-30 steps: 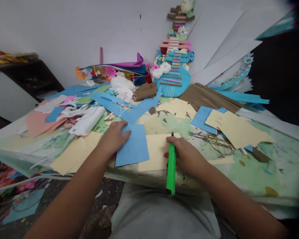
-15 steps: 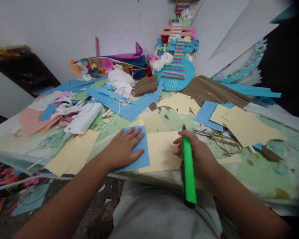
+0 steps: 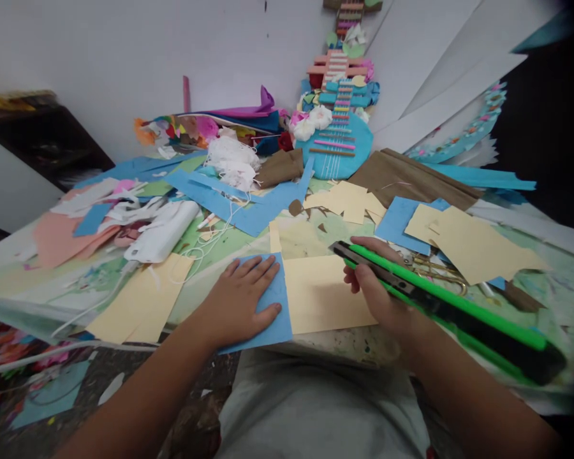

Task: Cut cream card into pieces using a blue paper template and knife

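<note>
My left hand (image 3: 242, 299) lies flat, fingers spread, on a blue paper square (image 3: 272, 322) at the table's near edge. Right beside it, touching its right side, lies a cream paper rectangle (image 3: 320, 296). My right hand (image 3: 380, 290) grips a green and black utility knife (image 3: 440, 303) just above the cream sheet's right end. The knife is tilted, its tip pointing left and away, its long body running toward the lower right and close to the camera.
Gold-handled scissors (image 3: 435, 271) lie partly hidden behind the knife. Cream sheets (image 3: 473, 245) and blue scraps (image 3: 242, 207) cover the green-painted table (image 3: 507, 319). A white roll (image 3: 165, 231), white string, a brown sheet (image 3: 406, 178) and a blue paper guitar (image 3: 337, 137) sit farther back.
My right hand has swung the knife from pointing straight away to lying slanted toward the lower right, raised nearer the camera. My left hand slid onto the blue square and flattened there.
</note>
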### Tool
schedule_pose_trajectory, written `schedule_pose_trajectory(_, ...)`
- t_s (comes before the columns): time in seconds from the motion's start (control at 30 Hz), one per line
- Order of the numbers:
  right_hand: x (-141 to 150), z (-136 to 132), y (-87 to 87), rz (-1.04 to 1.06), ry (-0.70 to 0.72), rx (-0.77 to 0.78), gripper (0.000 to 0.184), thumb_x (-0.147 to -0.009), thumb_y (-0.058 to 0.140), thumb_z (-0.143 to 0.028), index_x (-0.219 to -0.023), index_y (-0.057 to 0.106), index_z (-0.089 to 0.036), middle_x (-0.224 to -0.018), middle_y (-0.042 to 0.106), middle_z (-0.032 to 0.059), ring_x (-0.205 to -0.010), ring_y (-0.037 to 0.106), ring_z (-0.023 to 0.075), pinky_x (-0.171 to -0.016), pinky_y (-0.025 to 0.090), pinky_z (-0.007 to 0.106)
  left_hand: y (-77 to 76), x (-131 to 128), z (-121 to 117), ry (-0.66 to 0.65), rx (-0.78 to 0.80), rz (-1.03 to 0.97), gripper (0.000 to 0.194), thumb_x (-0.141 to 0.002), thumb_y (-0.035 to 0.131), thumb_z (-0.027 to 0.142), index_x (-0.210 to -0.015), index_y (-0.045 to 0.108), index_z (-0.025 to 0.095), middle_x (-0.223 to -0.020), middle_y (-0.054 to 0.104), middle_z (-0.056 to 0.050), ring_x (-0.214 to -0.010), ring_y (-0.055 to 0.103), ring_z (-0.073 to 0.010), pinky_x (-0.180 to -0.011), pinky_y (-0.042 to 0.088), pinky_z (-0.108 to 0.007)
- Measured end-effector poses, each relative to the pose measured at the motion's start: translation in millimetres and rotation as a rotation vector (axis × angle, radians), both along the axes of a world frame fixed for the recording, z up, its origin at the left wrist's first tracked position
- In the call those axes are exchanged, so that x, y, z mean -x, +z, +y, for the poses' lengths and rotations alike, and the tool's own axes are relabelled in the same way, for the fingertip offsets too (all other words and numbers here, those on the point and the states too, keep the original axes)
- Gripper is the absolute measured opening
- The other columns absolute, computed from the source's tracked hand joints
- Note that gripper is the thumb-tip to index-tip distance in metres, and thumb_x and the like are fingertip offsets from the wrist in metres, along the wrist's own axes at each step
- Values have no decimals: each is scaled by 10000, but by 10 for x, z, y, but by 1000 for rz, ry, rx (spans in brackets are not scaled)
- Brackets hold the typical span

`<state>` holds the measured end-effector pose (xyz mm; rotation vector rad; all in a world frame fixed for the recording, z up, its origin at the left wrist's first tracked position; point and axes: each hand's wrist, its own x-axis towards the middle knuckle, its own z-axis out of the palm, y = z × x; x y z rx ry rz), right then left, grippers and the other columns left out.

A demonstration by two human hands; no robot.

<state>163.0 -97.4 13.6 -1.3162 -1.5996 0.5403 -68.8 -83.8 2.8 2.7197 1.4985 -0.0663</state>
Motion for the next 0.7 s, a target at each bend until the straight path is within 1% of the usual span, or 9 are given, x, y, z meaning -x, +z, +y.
schedule_pose_trajectory(0.07, 128, 60, 76, 166, 26, 124, 324, -756, 444, -275, -1073, 440, -206, -646, 536, -10, -526, 533, 118, -499, 460, 269, -3, -9, 2, 0, 1, -7, 634, -797, 353, 484, -1353, 298, 184, -1418, 250, -35, -1273, 271, -262, -1042, 157, -461)
schedule_pose_trajectory(0.13, 259, 157, 129, 260, 58, 281, 307, -729, 469, -250, -1032, 454, -203, -592, 511, -32, -496, 519, 106, -465, 446, 241, -7, -20, 2, 4, -2, -14, 635, -796, 354, 481, -1354, 296, 184, -1417, 255, -33, -1273, 270, -267, -1042, 154, -465)
schedule_pose_trajectory(0.17, 316, 213, 138, 297, 78, 349, 274, -727, 472, -260, -995, 460, -202, -575, 500, -38, -491, 517, 102, -448, 435, 227, -8, -24, 3, 4, -3, -17, 636, -796, 355, 478, -1354, 295, 180, -1416, 258, -33, -1273, 269, -268, -1042, 154, -466)
schedule_pose_trajectory(0.23, 400, 317, 116, 346, 127, 437, 195, -741, 468, -314, -898, 468, -198, -544, 483, -45, -463, 494, 89, -410, 397, 198, -12, -24, 3, -4, -2, -22, 636, -797, 358, 473, -1354, 295, 171, -1414, 265, -36, -1275, 267, -266, -1044, 156, -463)
schedule_pose_trajectory(0.3, 446, 392, 56, 364, 170, 457, 181, -752, 460, -349, -846, 459, -195, -529, 477, -49, -439, 465, 76, -392, 365, 182, -18, -13, 3, -12, -3, -28, 634, -797, 363, 473, -1350, 302, 169, -1409, 280, -40, -1273, 273, -261, -1046, 159, -457)
schedule_pose_trajectory(0.4, 477, 441, -30, 342, 209, 448, 163, -737, 463, -299, -867, 440, -203, -527, 474, -62, -430, 456, 72, -388, 355, 177, -32, 11, 2, -24, -11, -39, 627, -797, 365, 479, -1346, 312, 180, -1404, 298, -37, -1268, 284, -260, -1045, 165, -455)
schedule_pose_trajectory(0.53, 521, 466, -58, 259, 233, 479, 144, -712, 458, -255, -843, 425, -207, -506, 450, -71, -429, 459, 82, -376, 340, 177, -53, 21, 0, -24, -24, -48, 632, -796, 362, 483, -1348, 306, 180, -1408, 291, -34, -1261, 288, -268, -1040, 166, -462)
schedule_pose_trajectory(0.7, 543, 512, -121, 186, 310, 420, 127, -735, 444, -261, -845, 428, -200, -479, 418, -83, -410, 431, 71, -403, 354, 183, -60, 3, 2, -8, -21, -42, 636, -782, 377, 475, -1348, 304, 195, -1409, 290, -18, -1256, 287, -256, -1044, 147, -446)
